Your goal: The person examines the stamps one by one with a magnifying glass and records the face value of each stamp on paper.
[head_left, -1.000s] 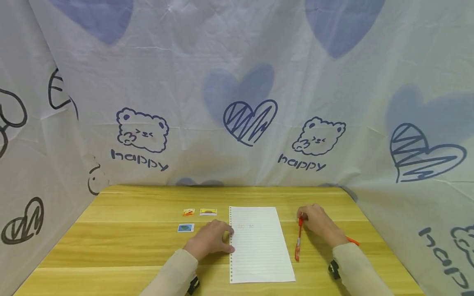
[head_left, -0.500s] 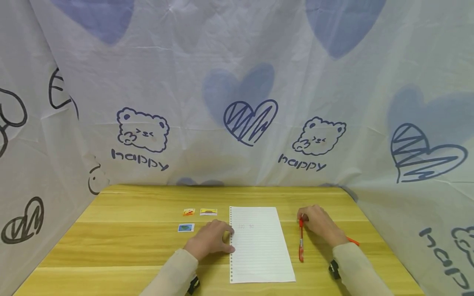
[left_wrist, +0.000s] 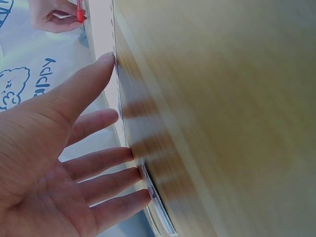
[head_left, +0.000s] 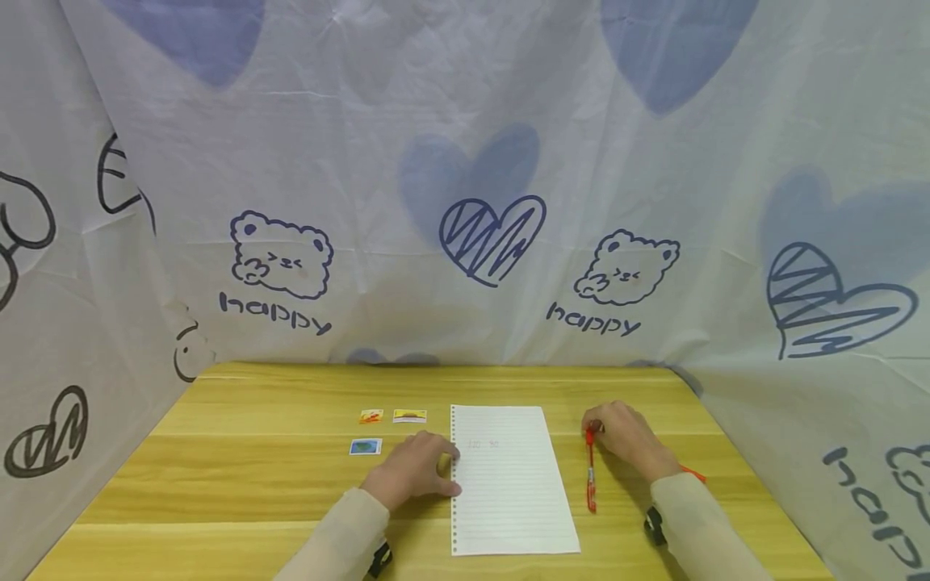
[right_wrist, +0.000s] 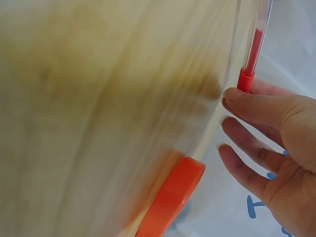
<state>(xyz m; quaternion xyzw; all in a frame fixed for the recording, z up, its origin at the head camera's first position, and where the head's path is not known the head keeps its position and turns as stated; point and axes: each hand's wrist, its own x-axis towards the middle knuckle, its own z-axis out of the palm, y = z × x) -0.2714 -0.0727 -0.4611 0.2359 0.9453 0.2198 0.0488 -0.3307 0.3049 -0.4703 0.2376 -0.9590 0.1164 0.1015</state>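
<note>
A sheet of lined paper (head_left: 508,516) with punched holes down its left side lies on the wooden table, bearing faint red writing near the top. My left hand (head_left: 412,472) touches that holed edge with its thumb and fingertips, the fingers spread and fairly straight in the left wrist view. To the right of the sheet, my right hand (head_left: 628,436) pinches a red pen (head_left: 591,476) by its far end between thumb and fingers. The pen's clear barrel with red ink (right_wrist: 255,49) shows in the right wrist view; the pinched tip is partly hidden.
Three small picture cards lie beyond my left hand: a blue one (head_left: 366,446), a yellow one (head_left: 410,416) and an orange-and-white one (head_left: 370,416). An orange strip-like thing (right_wrist: 173,197) lies by my right wrist. A printed white sheet (head_left: 378,186) hangs behind the table.
The pen's near end has swung slightly to the right, away from the paper, while my right hand keeps its pinch. My left hand has stayed at the sheet's edge.
</note>
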